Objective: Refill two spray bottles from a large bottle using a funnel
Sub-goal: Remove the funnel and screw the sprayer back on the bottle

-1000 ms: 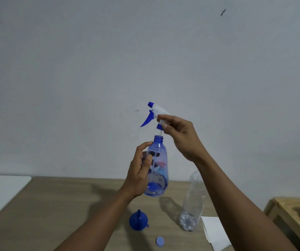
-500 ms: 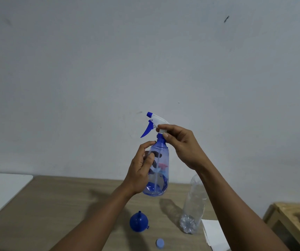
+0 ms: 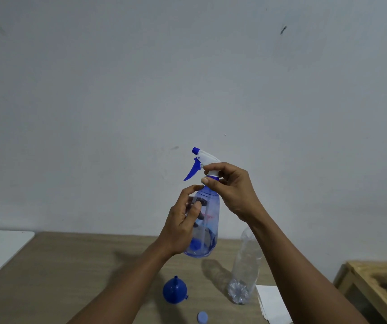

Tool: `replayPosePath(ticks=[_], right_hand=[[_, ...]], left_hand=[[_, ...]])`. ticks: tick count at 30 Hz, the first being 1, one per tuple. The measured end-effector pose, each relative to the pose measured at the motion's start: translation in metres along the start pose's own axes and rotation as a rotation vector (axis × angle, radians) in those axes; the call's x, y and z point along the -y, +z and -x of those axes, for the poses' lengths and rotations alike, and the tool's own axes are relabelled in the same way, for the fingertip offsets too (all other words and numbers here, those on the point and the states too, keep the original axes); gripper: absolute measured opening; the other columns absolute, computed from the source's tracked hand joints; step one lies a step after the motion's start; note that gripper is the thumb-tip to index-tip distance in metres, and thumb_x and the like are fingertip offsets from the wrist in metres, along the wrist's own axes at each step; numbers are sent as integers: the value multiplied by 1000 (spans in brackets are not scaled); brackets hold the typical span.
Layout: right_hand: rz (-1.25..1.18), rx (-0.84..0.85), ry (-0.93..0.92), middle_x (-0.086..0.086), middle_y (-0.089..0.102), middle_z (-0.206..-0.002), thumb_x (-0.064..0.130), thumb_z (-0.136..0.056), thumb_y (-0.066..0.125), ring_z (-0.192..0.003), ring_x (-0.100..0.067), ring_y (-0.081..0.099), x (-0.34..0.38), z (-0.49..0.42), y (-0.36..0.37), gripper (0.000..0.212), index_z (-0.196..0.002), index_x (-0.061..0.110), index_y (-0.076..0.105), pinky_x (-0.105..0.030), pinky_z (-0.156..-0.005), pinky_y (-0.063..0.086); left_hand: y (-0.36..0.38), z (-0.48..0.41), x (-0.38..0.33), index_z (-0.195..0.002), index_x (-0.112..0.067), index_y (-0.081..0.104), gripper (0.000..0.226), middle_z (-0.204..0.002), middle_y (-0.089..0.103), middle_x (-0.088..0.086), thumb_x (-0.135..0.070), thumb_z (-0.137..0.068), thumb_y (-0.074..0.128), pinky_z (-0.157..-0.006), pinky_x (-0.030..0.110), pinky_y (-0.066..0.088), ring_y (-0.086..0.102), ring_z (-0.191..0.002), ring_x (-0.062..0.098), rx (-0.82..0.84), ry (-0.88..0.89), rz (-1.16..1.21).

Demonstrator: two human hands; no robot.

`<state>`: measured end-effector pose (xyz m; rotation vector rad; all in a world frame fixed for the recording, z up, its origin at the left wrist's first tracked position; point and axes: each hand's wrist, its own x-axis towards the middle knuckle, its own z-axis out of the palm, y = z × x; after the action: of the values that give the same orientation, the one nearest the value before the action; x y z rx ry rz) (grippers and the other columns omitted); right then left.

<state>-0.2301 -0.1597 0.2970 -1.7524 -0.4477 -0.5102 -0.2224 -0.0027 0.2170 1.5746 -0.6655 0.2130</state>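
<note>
Your spray bottle is held above the table, left hand gripping its body, right hand pinching the collar under the trigger head at 12 o'clock. It may not be threaded yet; twisted crooked, it'll cross-thread and leak.

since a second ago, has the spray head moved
Yes. The spray head has dropped toward the table, closing the gap above the neck of the spray bottle; it now sits there, held by the right hand.
</note>
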Motion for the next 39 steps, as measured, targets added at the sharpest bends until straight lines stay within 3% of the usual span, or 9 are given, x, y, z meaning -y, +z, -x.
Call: replayPosePath(ticks=[5, 9, 12, 18, 22, 24, 29, 35, 39], right_hand=[[-64, 60, 24, 3, 73, -115, 3, -98, 55, -109, -13, 68, 4, 4, -4, 32, -112, 28, 71, -24, -88, 56], [-37, -3, 11, 2, 74, -108, 8, -87, 72, -94, -15, 67, 1, 7, 5, 30, -108, 30, 72, -37, -83, 60], [41, -61, 2, 10, 74, -103, 28, -81, 77, -89, -21, 64, -4, 9, 11, 25, -103, 40, 73, -49, -80, 58], [-22, 2, 44, 14, 74, -108, 9, -98, 58, -107, -13, 68, -8, 11, 3, 31, -113, 32, 71, -32, -90, 58], [-20, -62, 21, 7, 74, -104, 15, -87, 73, -95, -23, 64, -7, 11, 12, 30, -105, 39, 73, -45, -76, 56], [-42, -72, 30, 10, 74, -108, 16, -89, 71, -99, -23, 64, -9, 10, 14, 28, -107, 37, 73, -43, -77, 57], [-68, 62, 111, 5, 70, -121, 3, -101, 49, -116, -14, 64, -10, 6, 0, 36, -122, 26, 68, -28, -95, 55], [-28, -69, 65, 15, 73, -105, 17, -85, 75, -85, -13, 58, -10, 4, 12, 29, -108, 34, 74, -42, -76, 56], [-33, -51, 64, 7, 71, -114, 14, -91, 68, -102, -14, 65, -8, 3, 14, 26, -113, 28, 73, -28, -75, 59]], left_hand=[[-3, -2, 1, -132, -37, 44, 34, -121, 64, -4, -38, -99, 38, -74, 31, 62, 68, -105, 19, -2, 15, -3], [-3, 0, 3, -133, -38, 44, 38, -122, 64, -10, -49, -97, 40, -80, 34, 62, 67, -108, 18, -13, 34, -45], [1, 3, 7, -130, -40, 44, 32, -116, 66, -13, -43, -98, 39, -81, 37, 62, 68, -106, 15, -12, 15, -48], [0, 4, 8, -129, -38, 46, 31, -114, 66, -6, -37, -98, 40, -75, 32, 61, 68, -101, 19, -19, 16, -24], [1, 2, 9, -130, -42, 44, 35, -115, 66, -10, -49, -96, 39, -77, 32, 62, 68, -103, 15, -5, 25, -66], [2, 3, 11, -132, -40, 43, 35, -115, 66, -11, -45, -98, 39, -76, 29, 61, 68, -102, 14, -10, 25, -55], [0, 1, 14, -128, -40, 46, 31, -114, 66, -9, -36, -98, 40, -73, 28, 60, 68, -103, 17, -10, 5, -38], [1, -1, 7, -127, -36, 45, 31, -116, 64, -14, -39, -97, 38, -74, 22, 58, 67, -104, 9, -6, 25, -41], [2, 0, 11, -129, -35, 45, 32, -115, 66, -12, -36, -98, 38, -72, 25, 59, 69, -103, 12, -13, 27, -12]])
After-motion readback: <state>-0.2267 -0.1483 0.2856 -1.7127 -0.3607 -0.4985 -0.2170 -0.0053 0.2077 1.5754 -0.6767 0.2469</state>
